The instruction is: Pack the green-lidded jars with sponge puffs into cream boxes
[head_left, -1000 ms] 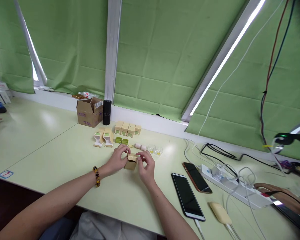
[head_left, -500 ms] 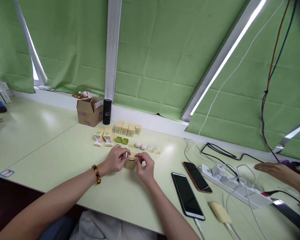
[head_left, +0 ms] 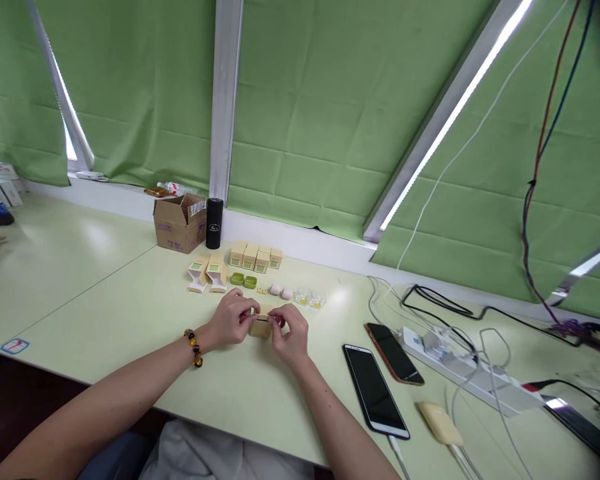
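Between my two hands a small tan cardboard box (head_left: 261,328) stands on the table, a dark slit showing near its top. My left hand (head_left: 231,319) pinches its left side, and a beaded bracelet (head_left: 193,348) circles that wrist. On the right side, the fingers of my right hand (head_left: 291,333) are closed at the box's upper edge. Beyond my hands lie two green trays (head_left: 243,281), small yellow pieces (head_left: 262,291), two pale pink egg-shaped items (head_left: 281,292) and clear plastic holders (head_left: 310,299). Two open tan boxes (head_left: 207,273) stand to the left, and several closed ones (head_left: 256,257) behind.
A brown carton (head_left: 179,225) and a black tumbler (head_left: 215,224) stand at the back. To the right are two phones (head_left: 376,392), a cream power bank or charger case (head_left: 441,423), a white power strip (head_left: 470,370) and tangled cables (head_left: 445,303).
Another person's hand at the far right has pulled back mostly out of view. My hands and the box have hardly moved.
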Demonstrator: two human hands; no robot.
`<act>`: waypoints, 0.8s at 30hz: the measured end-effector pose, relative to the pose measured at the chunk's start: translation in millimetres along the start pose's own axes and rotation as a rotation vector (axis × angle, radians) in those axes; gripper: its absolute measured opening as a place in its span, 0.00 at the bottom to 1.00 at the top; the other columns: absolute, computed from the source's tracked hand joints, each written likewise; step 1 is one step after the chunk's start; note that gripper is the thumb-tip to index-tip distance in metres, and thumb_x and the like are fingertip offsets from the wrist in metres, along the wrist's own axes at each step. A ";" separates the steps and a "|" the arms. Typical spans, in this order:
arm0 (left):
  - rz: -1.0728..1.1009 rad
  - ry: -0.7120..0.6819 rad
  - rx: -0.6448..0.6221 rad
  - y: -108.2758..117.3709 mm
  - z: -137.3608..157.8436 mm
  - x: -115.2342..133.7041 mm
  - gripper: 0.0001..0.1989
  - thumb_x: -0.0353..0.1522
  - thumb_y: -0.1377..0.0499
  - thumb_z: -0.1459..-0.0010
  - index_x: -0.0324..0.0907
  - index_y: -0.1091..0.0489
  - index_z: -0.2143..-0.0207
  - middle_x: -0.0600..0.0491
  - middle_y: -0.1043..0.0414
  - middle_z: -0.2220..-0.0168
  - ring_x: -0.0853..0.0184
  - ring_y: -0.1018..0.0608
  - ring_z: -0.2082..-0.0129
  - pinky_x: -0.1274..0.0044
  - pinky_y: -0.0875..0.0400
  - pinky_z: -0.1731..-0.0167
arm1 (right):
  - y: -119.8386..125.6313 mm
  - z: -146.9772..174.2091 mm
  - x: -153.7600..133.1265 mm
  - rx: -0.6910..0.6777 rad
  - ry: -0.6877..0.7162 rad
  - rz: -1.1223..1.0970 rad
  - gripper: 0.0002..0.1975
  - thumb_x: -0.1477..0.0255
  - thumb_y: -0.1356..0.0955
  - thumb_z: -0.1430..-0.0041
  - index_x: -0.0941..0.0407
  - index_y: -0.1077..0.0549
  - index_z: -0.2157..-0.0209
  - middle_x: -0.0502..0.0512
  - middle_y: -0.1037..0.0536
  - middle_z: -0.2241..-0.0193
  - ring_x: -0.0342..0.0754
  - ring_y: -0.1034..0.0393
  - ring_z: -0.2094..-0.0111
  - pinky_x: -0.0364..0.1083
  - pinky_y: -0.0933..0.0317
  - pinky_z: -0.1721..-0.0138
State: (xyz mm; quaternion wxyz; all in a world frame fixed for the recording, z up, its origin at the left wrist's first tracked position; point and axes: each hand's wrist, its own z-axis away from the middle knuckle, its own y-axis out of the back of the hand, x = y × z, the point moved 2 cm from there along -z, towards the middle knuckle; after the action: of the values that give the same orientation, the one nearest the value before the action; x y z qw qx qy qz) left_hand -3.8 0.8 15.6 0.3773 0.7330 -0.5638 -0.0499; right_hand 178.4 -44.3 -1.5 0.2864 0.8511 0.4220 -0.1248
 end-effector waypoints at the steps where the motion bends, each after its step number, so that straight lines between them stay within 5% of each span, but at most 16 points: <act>1: 0.002 -0.002 0.001 0.2 -0.1 0.4 0.05 0.25 0.44 0.42 0.44 0.30 0.66 0.58 0.36 0.80 0.68 0.38 0.77 0.69 0.37 0.63 | 0.2 -0.3 -0.2 0.000 0.007 0.002 0.05 0.77 0.34 0.41 0.53 0.28 0.68 0.51 0.27 0.74 0.47 0.36 0.72 0.47 0.41 0.70; 17: 0.024 -0.070 -0.057 1.7 -0.8 3.9 0.07 0.27 0.44 0.43 0.44 0.33 0.74 0.58 0.33 0.81 0.69 0.38 0.80 0.67 0.37 0.62 | 1.8 0.9 3.5 -0.108 0.069 0.021 0.07 0.75 0.34 0.44 0.54 0.29 0.75 0.47 0.34 0.82 0.44 0.41 0.79 0.45 0.47 0.75; 21: 0.033 -0.023 -0.052 1.3 -1.8 3.5 0.13 0.29 0.45 0.41 0.43 0.38 0.80 0.57 0.36 0.83 0.69 0.39 0.80 0.69 0.37 0.64 | 3.4 0.5 7.8 -0.172 0.023 -0.005 0.05 0.76 0.34 0.46 0.54 0.30 0.75 0.46 0.34 0.82 0.43 0.40 0.79 0.44 0.46 0.74; 24: 0.017 0.085 -0.040 -2.1 -2.0 -0.5 0.08 0.31 0.45 0.39 0.43 0.29 0.71 0.57 0.34 0.82 0.68 0.35 0.78 0.70 0.36 0.64 | 4.9 1.5 10.1 -0.226 -0.006 0.000 0.06 0.76 0.33 0.48 0.54 0.29 0.67 0.44 0.35 0.81 0.43 0.39 0.78 0.43 0.44 0.73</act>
State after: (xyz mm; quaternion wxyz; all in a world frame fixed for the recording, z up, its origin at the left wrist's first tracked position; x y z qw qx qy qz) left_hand -1.4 2.4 15.6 0.4159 0.7220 -0.5522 -0.0265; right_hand 188.5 -41.0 -5.4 0.3818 0.8130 0.4325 -0.0790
